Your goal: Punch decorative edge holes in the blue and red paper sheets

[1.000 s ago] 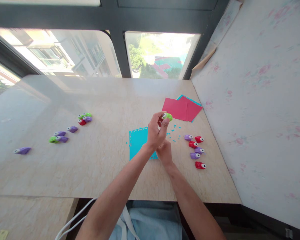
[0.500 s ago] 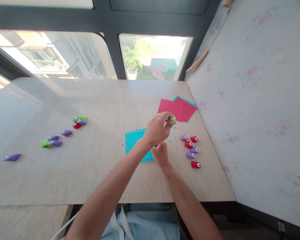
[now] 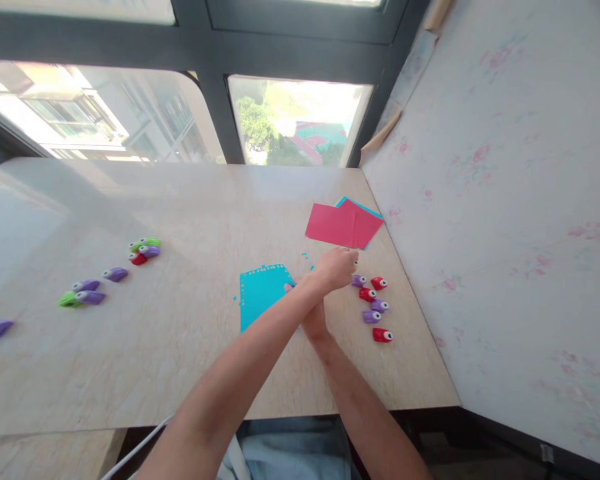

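My left hand [image 3: 336, 268] reaches across over my right wrist, its fingers closed around a small green paper punch [image 3: 356, 265] that is mostly hidden. This hand is just beside a group of red and purple paper punches, the nearest a purple punch [image 3: 359, 281]. Under my left forearm, my right hand [image 3: 314, 319] is partly covered; its thumb rests at the right edge of a blue paper sheet [image 3: 263, 293] and appears to grip it. Small punched holes run along the sheet's top and left edges. Tiny blue paper bits [image 3: 305, 256] lie near it.
Pink paper sheets [image 3: 330, 223] with blue ones beneath lie at the back right by the papered wall [image 3: 480, 233]. On the left are several more punches, including a red punch [image 3: 138, 259] and a purple punch [image 3: 115, 274]. A window stands behind the tabletop [image 3: 180, 373].
My left hand has moved right and down with the green punch, toward the group of punches. My right hand has turned, its thumb now showing at the sheet's edge. The view has shifted slightly.
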`<state>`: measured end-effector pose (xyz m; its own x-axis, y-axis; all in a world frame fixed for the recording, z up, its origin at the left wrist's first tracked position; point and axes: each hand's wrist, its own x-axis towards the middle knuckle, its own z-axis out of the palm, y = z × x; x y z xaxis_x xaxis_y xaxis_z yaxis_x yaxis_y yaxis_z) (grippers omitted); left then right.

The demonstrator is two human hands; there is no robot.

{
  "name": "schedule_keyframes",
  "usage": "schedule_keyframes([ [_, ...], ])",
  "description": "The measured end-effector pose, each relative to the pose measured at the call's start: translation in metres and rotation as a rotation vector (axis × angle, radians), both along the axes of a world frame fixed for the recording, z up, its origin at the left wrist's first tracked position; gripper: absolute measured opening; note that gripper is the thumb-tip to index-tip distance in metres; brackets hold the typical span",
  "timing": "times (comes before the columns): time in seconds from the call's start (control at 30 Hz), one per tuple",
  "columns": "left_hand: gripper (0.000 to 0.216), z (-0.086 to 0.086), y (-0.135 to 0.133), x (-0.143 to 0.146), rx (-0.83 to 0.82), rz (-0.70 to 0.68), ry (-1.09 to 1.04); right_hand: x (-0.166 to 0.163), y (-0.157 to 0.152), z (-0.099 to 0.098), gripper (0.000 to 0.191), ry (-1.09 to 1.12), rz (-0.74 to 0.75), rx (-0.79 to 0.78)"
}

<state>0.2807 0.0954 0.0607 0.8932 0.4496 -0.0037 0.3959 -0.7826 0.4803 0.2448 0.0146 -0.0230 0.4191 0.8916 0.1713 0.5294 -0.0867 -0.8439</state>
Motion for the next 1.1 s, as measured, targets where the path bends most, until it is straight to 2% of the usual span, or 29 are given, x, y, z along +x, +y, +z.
schedule_keyframes([
  [0.3, 0.020, -0.013, -0.001, 0.010, 0.006, -0.005, 0.009, -0.005, -0.002, 0.003, 0.046, 0.109, -0.050, 0.053],
  [0.57, 0.021, -0.012, -0.002, 0.010, 0.016, 0.002, 0.044, -0.005, 0.001, 0.011, 0.039, 0.107, -0.068, 0.063],
  [0.83, 0.020, -0.022, 0.001, 0.008, 0.017, -0.008, 0.023, -0.007, 0.001, 0.001, 0.028, 0.056, -0.097, 0.102],
  [1.0, 0.016, -0.020, 0.001, 0.009, -0.008, 0.007, 0.006, -0.006, -0.002, -0.001, 0.028, 0.035, -0.098, 0.100],
  [1.1, 0.022, -0.017, 0.000, 0.007, -0.036, 0.032, -0.008, -0.007, -0.004, 0.002, 0.028, 0.047, -0.088, 0.085],
])
